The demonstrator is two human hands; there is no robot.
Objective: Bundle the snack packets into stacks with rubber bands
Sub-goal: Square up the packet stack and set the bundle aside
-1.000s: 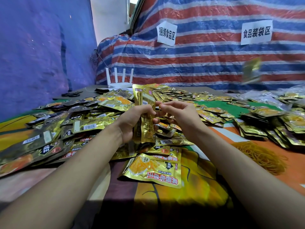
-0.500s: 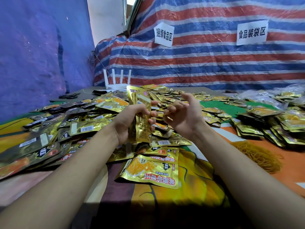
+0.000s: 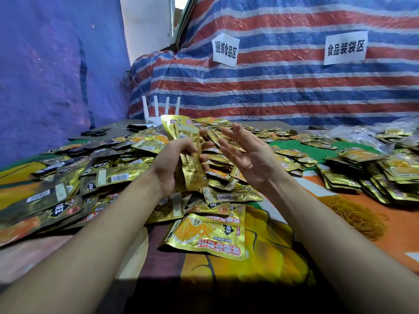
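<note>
My left hand (image 3: 171, 165) grips a small stack of gold snack packets (image 3: 189, 155) and holds it upright above the table. My right hand (image 3: 249, 159) is just to the right of the stack, palm up, fingers spread. A thin yellow rubber band (image 3: 238, 139) is stretched over those fingers and does not touch the stack. A heap of loose gold and dark packets (image 3: 113, 173) covers the table to the left and behind. One gold packet (image 3: 208, 236) lies flat in front of my hands.
A pile of yellow rubber bands (image 3: 356, 214) lies on the orange cloth at the right. Stacked packets (image 3: 374, 173) sit further right. A white router (image 3: 158, 109) and black scissors (image 3: 94, 133) are at the back left. A striped tarp hangs behind the table.
My right hand has pulled away from the stack and spread its fingers wide with the band over them. My left hand has lifted the stack slightly.
</note>
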